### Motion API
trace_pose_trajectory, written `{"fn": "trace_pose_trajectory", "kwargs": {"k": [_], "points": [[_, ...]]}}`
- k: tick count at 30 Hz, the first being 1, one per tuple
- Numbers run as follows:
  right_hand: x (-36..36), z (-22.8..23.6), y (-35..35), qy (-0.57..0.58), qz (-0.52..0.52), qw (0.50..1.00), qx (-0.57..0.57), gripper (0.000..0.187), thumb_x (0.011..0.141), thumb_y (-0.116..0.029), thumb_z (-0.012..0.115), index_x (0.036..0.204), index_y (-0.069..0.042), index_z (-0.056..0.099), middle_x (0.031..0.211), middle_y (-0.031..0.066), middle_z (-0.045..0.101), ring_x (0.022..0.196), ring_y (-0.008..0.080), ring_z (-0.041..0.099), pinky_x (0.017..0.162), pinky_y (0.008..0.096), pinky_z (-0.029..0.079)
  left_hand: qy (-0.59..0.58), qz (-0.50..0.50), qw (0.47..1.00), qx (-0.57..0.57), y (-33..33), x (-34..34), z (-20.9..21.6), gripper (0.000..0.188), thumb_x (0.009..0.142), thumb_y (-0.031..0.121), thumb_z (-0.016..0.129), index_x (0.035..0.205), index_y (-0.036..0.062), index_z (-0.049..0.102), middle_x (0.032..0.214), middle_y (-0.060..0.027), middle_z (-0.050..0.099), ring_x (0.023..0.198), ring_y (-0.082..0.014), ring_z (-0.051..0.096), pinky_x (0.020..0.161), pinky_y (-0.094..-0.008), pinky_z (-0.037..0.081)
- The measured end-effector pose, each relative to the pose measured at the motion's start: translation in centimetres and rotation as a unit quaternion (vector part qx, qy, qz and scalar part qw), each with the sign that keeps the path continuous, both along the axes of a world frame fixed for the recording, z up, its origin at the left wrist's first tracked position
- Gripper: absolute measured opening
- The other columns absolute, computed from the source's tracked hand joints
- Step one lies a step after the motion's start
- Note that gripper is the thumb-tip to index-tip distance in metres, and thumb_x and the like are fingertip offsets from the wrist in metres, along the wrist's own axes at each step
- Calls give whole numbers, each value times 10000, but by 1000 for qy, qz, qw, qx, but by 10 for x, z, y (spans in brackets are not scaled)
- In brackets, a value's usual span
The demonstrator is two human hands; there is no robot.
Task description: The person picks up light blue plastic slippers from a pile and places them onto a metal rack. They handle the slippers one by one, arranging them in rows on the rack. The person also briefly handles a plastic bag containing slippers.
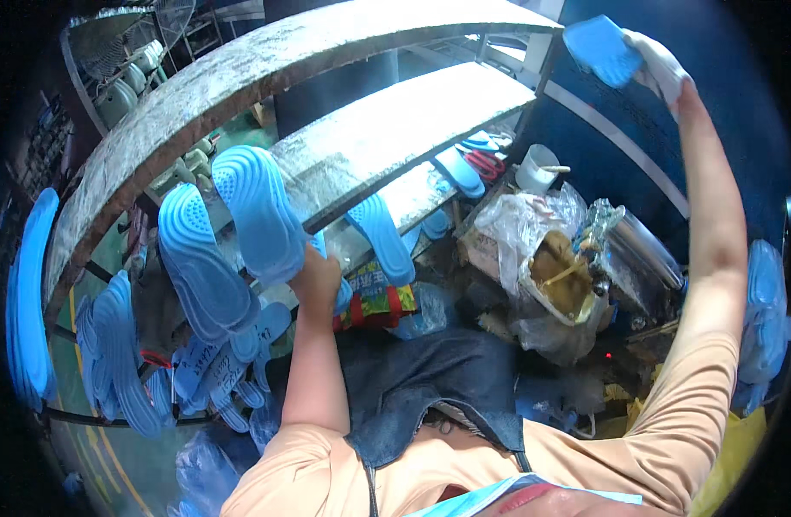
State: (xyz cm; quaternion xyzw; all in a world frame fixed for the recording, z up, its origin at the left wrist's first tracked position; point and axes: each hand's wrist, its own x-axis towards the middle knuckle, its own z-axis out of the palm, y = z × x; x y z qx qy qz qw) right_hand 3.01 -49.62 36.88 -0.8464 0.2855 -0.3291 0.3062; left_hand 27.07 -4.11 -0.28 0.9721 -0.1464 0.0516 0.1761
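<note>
My left hand is bare and closed on the lower edge of a blue insole, which stands tilted at the shelf's front. The insole covers part of my fingers. A second ridged blue insole overlaps it on the left. Raised high at the far right, my right hand wears a white glove. It grips another blue insole, seen foreshortened against the dark blue wall. More blue insoles, one of them long, lie on the lower shelf to the right of my left hand.
A worn shelf rack arcs across the front. Blue insoles hang or stack at left. To the right sit a white cup with a stick, a plastic-wrapped container of brown material and a metal cylinder. Blue plastic bags hang far right.
</note>
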Motion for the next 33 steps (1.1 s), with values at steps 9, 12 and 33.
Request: {"fn": "trace_pose_trajectory", "kwargs": {"k": [9,12,33], "points": [[173,-7,-49,-171,51,957,229,408,1001,-386,503,1243,-67,585,1023,55,682,841,168,659,782,289,546,37,-37,996,-73,16,5,-12,527,862,301,601,1247,-52,530,1226,-308,574,1170,-474,529,1013,-527,401],[179,-2,-41,-174,63,933,309,357,994,-307,504,1233,-55,587,1081,75,678,906,175,663,816,296,542,96,-45,994,-39,23,6,-8,522,888,326,561,1258,-40,520,1220,-311,576,1150,-484,543,990,-538,423],[190,31,14,400,-63,879,-250,790,846,-586,569,1391,-24,466,1390,189,517,1214,324,524,983,415,429,-29,-37,990,-135,25,3,-4,267,840,220,541,929,12,682,984,-211,672,964,-415,603,932,-475,431]]}}
